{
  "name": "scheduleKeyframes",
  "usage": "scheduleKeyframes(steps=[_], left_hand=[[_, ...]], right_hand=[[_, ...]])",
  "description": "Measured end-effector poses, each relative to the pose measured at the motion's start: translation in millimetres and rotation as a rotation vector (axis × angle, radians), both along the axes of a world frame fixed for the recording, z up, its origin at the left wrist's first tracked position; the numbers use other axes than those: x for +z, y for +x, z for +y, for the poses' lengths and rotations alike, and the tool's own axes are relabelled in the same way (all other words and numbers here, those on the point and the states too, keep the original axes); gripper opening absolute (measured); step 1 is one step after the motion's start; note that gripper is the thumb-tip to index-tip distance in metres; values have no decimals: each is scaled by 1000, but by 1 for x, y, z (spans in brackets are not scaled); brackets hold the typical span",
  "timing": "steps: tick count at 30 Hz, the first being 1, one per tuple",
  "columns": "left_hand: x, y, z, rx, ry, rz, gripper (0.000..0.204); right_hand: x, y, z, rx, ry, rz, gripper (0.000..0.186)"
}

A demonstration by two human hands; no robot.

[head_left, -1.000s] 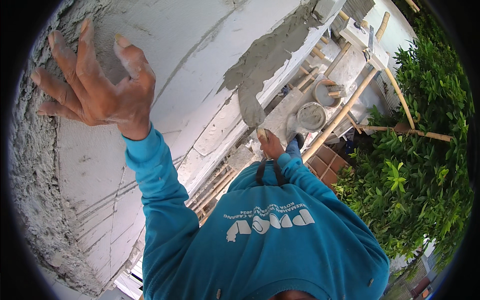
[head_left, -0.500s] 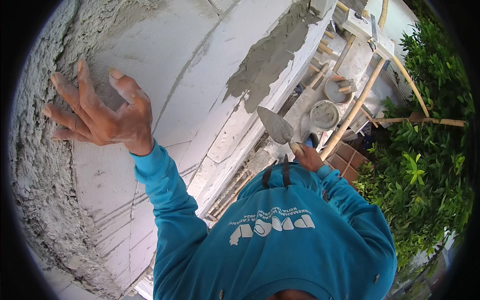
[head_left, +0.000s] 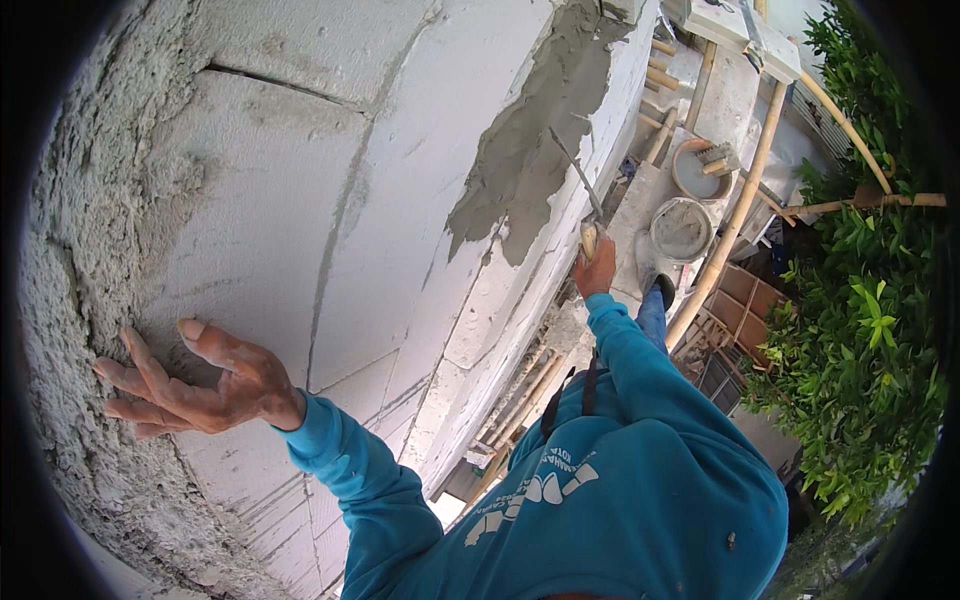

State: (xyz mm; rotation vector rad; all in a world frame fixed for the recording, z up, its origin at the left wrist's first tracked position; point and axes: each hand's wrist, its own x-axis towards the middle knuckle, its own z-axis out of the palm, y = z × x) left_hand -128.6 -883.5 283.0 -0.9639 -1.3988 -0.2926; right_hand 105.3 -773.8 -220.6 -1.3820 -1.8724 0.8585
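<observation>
Fingers spread, my left hand (head_left: 215, 385) is at the white block wall (head_left: 250, 200), beside the rough mortar band on the left. It holds nothing. My right hand (head_left: 597, 268) is wrapped round the wooden handle of a trowel (head_left: 577, 170). The trowel's blade shows nearly edge-on, its tip over a patch of wet grey mortar (head_left: 540, 120) on the wall's face. Whether the blade touches the mortar I cannot tell. Right of the trowel stands a bucket of grey mortar (head_left: 682, 215). Behind it is a bucket of cloudy water (head_left: 693, 178) with a brush (head_left: 716, 160) across its rim.
Bamboo poles (head_left: 745, 200) form a scaffold along the right side, around a mortar-splashed plank (head_left: 630, 215). A white block (head_left: 716, 22) sits at the top of the scaffold. Leafy green branches (head_left: 870, 330) crowd the far right. Rough mortar (head_left: 80, 270) covers the wall's left margin.
My right hand has raised the trowel forward to the mortar patch, turning its blade edge-on. My left hand is lower in view, still spread at the wall. The view has shifted slightly.
</observation>
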Motion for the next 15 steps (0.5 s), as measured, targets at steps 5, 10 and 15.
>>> scheduleKeyframes(steps=[5,10,15], left_hand=[[6,5,-4,-15,-77,43,40],[3,5,3,-32,-47,59,38],[1,-6,14,13,-106,138,37]], right_hand=[[-22,-47,-10,32,-48,-12,73],[-43,-39,-18,89,-4,-61,78],[-76,83,2,283,25,-358,81]])
